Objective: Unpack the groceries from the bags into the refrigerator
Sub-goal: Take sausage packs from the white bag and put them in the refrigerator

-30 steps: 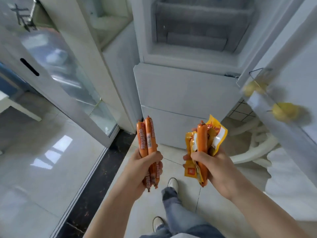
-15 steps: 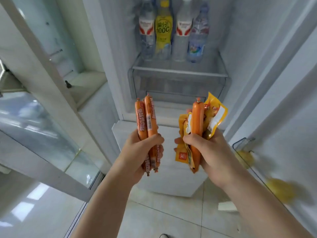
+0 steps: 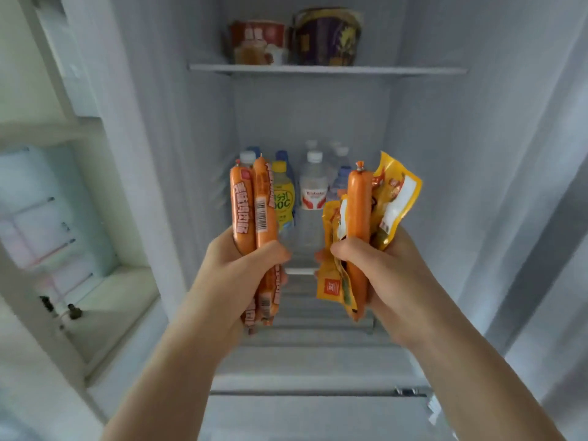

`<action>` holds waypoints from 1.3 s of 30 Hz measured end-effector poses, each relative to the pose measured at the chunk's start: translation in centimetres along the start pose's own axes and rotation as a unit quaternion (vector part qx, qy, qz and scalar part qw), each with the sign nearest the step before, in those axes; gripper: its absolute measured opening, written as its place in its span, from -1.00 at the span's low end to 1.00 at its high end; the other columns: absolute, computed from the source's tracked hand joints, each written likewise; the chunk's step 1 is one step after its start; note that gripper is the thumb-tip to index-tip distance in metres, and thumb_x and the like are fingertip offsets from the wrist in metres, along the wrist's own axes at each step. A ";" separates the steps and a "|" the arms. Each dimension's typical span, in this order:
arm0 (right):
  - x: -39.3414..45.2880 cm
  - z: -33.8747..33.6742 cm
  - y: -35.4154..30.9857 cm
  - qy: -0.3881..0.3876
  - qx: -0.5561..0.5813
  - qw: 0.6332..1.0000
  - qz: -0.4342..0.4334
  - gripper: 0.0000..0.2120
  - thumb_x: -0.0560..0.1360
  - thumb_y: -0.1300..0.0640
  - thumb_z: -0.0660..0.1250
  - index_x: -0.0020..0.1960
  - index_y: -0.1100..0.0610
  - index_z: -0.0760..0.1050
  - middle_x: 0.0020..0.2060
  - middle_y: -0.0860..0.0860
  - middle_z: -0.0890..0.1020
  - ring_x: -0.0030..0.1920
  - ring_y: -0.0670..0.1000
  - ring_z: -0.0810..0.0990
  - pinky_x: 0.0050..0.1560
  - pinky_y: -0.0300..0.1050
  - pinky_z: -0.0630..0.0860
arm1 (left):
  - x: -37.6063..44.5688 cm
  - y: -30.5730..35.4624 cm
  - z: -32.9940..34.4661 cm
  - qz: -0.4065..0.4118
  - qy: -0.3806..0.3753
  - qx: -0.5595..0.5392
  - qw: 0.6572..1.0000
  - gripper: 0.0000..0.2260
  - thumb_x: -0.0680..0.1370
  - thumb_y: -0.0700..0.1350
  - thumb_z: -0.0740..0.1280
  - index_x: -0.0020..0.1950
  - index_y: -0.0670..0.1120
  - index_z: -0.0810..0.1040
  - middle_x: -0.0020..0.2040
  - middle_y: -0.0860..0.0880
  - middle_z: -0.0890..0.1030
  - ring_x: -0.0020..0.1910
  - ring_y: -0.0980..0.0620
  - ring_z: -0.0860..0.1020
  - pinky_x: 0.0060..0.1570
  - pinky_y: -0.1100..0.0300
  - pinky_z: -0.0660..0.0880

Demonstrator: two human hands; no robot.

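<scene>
Right now both hands are raised in front of the open refrigerator (image 3: 429,186), each full. The left hand (image 3: 235,275) has its fingers curled tight round a bundle of orange sausages (image 3: 254,218), and the right hand (image 3: 381,275) grips a single orange sausage (image 3: 359,214) together with some yellow snack packets (image 3: 394,195). Every sausage stands nearly upright, long axis running from 6 to 12 o'clock, tips up, with the lower ends poking out below the fists. The relation that matters is ahead and up: the bottles (image 3: 313,186) fill the lower shelf directly behind the hands, while the upper shelf (image 3: 327,70) lies at 12 o'clock, well above the fingertips, with two tubs (image 3: 292,36) on it and bare shelf to the right of them. Neither hand looks clearly nearer to the shelves. Laying the sausages down would probably mean tipping them from upright to flat first.
</scene>
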State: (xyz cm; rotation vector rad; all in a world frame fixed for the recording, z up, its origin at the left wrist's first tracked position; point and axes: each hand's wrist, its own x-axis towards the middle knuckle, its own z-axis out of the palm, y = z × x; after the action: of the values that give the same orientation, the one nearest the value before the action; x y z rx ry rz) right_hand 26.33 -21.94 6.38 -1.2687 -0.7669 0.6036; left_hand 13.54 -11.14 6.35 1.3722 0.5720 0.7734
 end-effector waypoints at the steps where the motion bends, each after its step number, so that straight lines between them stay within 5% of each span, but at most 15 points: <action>1: 1.1 0.2 -0.9 0.007 -0.011 1.000 -0.018 -0.67 0.45 0.28 0.37 0.16 0.02 0.50 -0.07 0.18 0.63 -0.03 0.19 0.68 -0.01 0.33 0.59 | 1.1 1.1 -0.1 0.013 -0.007 0.008 1.000 -0.88 0.46 -0.28 0.37 -0.04 -0.13 0.53 -0.37 -0.08 0.52 -0.42 0.02 0.50 -0.45 0.15 0.44; 7: 6.5 1.9 -6.6 0.020 -0.065 0.991 -0.116 -0.69 0.40 0.21 0.40 0.08 -0.05 0.51 0.00 0.24 0.58 -0.01 0.22 0.66 0.02 0.34 0.57 | 6.7 7.1 -0.1 0.102 -0.046 0.092 0.989 -0.87 0.43 -0.21 0.42 -0.06 -0.06 0.55 -0.40 0.02 0.58 -0.40 0.08 0.57 -0.39 0.24 0.47; 14: 11.9 2.9 -14.1 0.008 -0.077 0.978 -0.191 -0.72 0.46 0.34 0.32 0.12 0.12 0.46 -0.22 0.07 0.57 -0.22 0.09 0.66 -0.15 0.34 0.57 | 12.0 13.9 0.3 0.153 -0.043 0.127 0.979 -0.89 0.44 -0.22 0.42 -0.05 -0.13 0.56 -0.42 -0.03 0.55 -0.43 0.05 0.56 -0.46 0.22 0.50; 17: 14.9 3.4 -17.4 0.020 -0.150 0.955 -0.254 -0.71 0.43 0.30 0.35 0.05 0.01 0.42 -0.40 -0.09 0.56 -0.32 -0.01 0.64 -0.39 -0.10 0.53 | 14.2 16.5 1.0 0.160 -0.031 0.126 0.979 -0.91 0.45 -0.23 0.41 -0.08 -0.13 0.56 -0.41 -0.07 0.55 -0.49 0.06 0.54 -0.53 0.25 0.44; 20: 18.1 3.5 -19.8 0.033 -0.218 0.926 -0.307 -0.66 0.40 0.32 0.34 0.05 -0.02 0.38 -0.41 -0.19 0.52 -0.42 -0.13 0.54 -0.41 -0.20 0.44 | 15.9 19.1 1.6 0.165 -0.019 0.134 0.977 -0.94 0.45 -0.25 0.39 -0.15 -0.15 0.53 -0.43 -0.09 0.54 -0.59 0.06 0.48 -0.59 0.30 0.39; 22: 20.2 3.0 -20.7 0.035 -0.263 0.911 -0.316 -0.61 0.41 0.32 0.33 0.14 -0.01 0.36 -0.32 -0.28 0.57 -0.38 -0.19 0.54 -0.40 -0.20 0.44 | 17.0 20.8 1.9 0.170 -0.016 0.147 0.974 -0.92 0.44 -0.24 0.40 -0.10 -0.16 0.53 -0.34 -0.12 0.60 -0.53 0.03 0.55 -0.53 0.23 0.50; 25: 23.5 1.6 -21.2 0.054 -0.324 0.899 -0.288 -0.46 0.39 0.23 0.38 0.28 -0.06 0.29 0.02 -0.06 0.55 -0.09 -0.02 0.59 -0.29 -0.11 0.47 | 19.1 22.5 2.7 0.171 -0.017 0.175 0.969 -0.77 0.39 -0.21 0.44 0.02 -0.15 0.52 -0.21 -0.15 0.64 -0.31 -0.08 0.64 -0.24 0.00 0.62; 30: 27.7 -0.6 -19.8 0.070 -0.401 0.885 -0.226 -0.43 0.37 0.23 0.43 0.30 0.01 0.29 0.07 0.06 0.53 0.01 0.10 0.58 -0.21 -0.09 0.49 | 22.9 23.0 4.5 0.163 0.011 0.262 0.951 -0.75 0.43 -0.25 0.40 0.09 -0.19 0.48 -0.10 -0.20 0.61 -0.21 -0.12 0.61 -0.17 0.03 0.58; 34: 29.2 -0.9 -19.0 0.040 -0.488 0.852 -0.186 -0.49 0.39 0.09 0.49 0.24 0.06 0.33 0.03 0.01 0.54 -0.02 0.04 0.57 -0.12 -0.11 0.51 | 25.8 23.0 4.3 0.126 0.022 0.389 0.912 -0.80 0.44 -0.27 0.39 0.04 -0.26 0.50 -0.21 -0.21 0.60 -0.40 -0.07 0.53 -0.48 0.20 0.48; 39: 29.7 0.1 -18.1 -0.047 -0.561 0.799 -0.212 -0.50 0.43 -0.05 0.46 0.32 -0.01 0.42 0.15 -0.07 0.57 0.13 -0.03 0.53 0.11 -0.20 0.43 | 28.7 22.2 3.3 0.124 0.034 0.564 0.816 -0.53 0.38 -0.18 0.51 0.22 -0.28 0.47 -0.03 -0.17 0.59 -0.19 -0.07 0.56 -0.23 0.13 0.55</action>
State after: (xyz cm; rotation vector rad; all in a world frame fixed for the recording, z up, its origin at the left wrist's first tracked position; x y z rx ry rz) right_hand 44.35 -2.83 29.15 -2.0381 -1.5543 -0.2616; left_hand 30.91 9.31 30.93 2.5653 0.9993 0.6894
